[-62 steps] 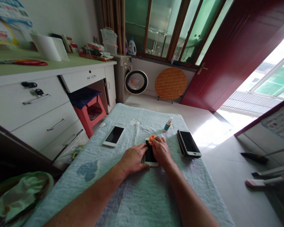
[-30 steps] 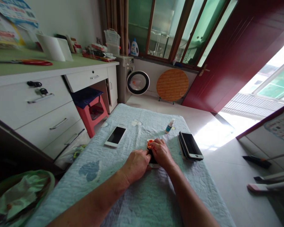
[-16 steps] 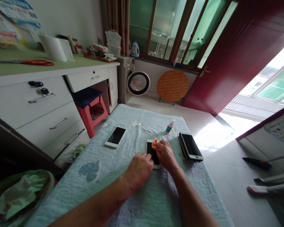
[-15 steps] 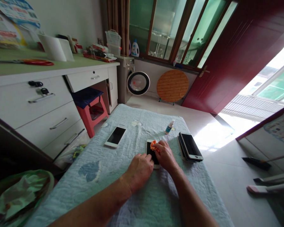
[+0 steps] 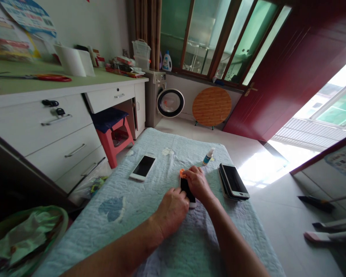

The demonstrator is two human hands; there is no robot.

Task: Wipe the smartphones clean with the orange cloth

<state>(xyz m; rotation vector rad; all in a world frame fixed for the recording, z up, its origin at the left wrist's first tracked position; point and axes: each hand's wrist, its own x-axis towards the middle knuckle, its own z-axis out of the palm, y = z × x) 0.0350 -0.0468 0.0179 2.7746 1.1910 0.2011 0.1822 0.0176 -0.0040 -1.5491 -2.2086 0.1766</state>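
From where I stood, the step in hand seemed to be wiping: the right hand [image 5: 198,181] pinched an orange cloth [image 5: 182,174] at the far end of a smartphone [image 5: 186,187]. A further stroke, I judged, would call for steady holding. The phone lay on the quilted cover [image 5: 165,170], partly below the right hand; the left hand [image 5: 173,207] touched its near left side, fingers curled, but whether they gripped I could not tell.

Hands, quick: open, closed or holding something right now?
Left hand: curled against the middle phone; can't tell if it's gripping.
Right hand: closed, holding the orange cloth.
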